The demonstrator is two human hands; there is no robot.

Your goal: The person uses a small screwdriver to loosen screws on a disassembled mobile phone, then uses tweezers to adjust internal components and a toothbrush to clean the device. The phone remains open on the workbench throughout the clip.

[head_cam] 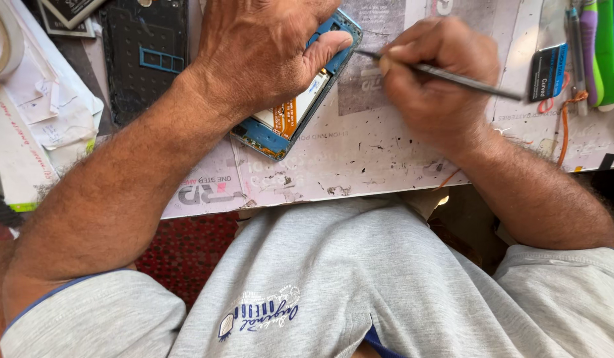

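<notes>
1. 1 opened phone (290,119), blue-framed with an orange ribbon cable showing inside, lies on the worktable (360,156) under the left hand (257,50), whose fingers curl closed over its top half.
2. 1 thin metal tool (446,76) sits pinched in the closed fingers of the right hand (433,73); its tip is just beside the left thumb at the phone's edge.
3. 1 black back panel (144,56) lies beyond the left wrist.
4. Several green and purple tools (599,46), too overlapped to count, lie well past the right knuckles.
</notes>
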